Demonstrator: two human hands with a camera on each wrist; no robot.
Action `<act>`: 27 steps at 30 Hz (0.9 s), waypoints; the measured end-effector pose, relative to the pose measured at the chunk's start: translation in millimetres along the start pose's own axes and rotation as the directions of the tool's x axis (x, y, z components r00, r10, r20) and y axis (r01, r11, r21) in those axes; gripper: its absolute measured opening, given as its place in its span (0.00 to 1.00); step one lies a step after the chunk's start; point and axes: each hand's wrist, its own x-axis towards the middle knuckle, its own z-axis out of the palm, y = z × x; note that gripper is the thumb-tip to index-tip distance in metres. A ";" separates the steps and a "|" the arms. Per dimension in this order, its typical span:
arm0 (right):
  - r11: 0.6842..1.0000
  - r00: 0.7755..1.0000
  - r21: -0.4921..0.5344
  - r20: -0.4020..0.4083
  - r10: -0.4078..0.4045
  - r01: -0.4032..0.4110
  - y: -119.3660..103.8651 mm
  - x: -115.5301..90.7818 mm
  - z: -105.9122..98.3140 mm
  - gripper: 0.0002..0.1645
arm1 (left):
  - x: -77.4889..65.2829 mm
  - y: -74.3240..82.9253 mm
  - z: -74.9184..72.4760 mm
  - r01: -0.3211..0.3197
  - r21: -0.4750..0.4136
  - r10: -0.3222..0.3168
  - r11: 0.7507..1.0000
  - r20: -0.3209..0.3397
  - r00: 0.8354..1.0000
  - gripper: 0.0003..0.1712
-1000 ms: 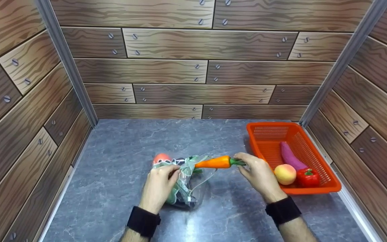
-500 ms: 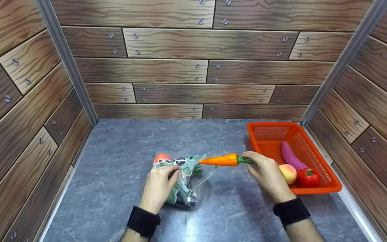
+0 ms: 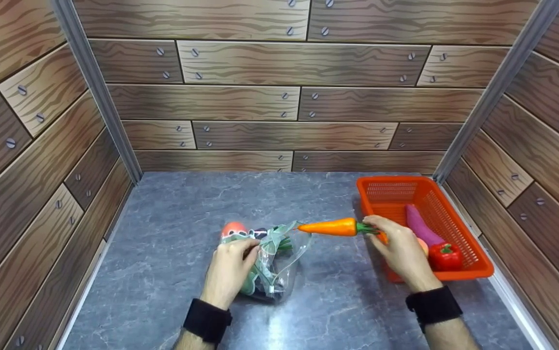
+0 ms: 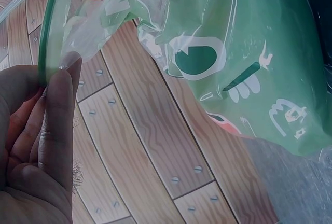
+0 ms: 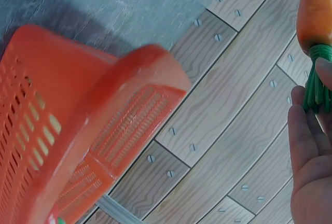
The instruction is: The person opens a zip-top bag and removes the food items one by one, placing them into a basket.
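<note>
My left hand pinches the green edge of a clear and green zip bag. The bag bulges on the table with a red round item and dark produce showing at it. In my right hand a carrot is pinched by its green stem, held level above the table. Its tip overlaps the opening of the bag in the head view. Part of the carrot and its green stem show between thumb and fingers in the right wrist view.
An orange-red basket stands to the right, beneath and beside my right hand. Inside lie a purple eggplant-like vegetable, a red bell pepper and a peach mostly hidden by the hand. Wood-patterned walls enclose the grey table.
My right hand has moved right with the carrot, drawing its tip back out of the bag's opening toward the basket. The left hand stays on the bag's edge.
</note>
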 end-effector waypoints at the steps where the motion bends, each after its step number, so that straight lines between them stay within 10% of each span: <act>1: 1.000 1.000 -0.001 -0.005 0.004 -0.004 1.0 -0.3 -1.8 0.28 | 0.0 -0.1 -0.1 0.002 0.000 -0.002 1.000 0.001 1.000 0.07; 27: 0.997 0.995 -0.013 -0.064 0.072 -0.073 27.5 -4.1 -32.5 0.24 | 0.0 -2.6 -2.1 0.007 -0.010 -0.007 1.000 0.001 1.000 0.08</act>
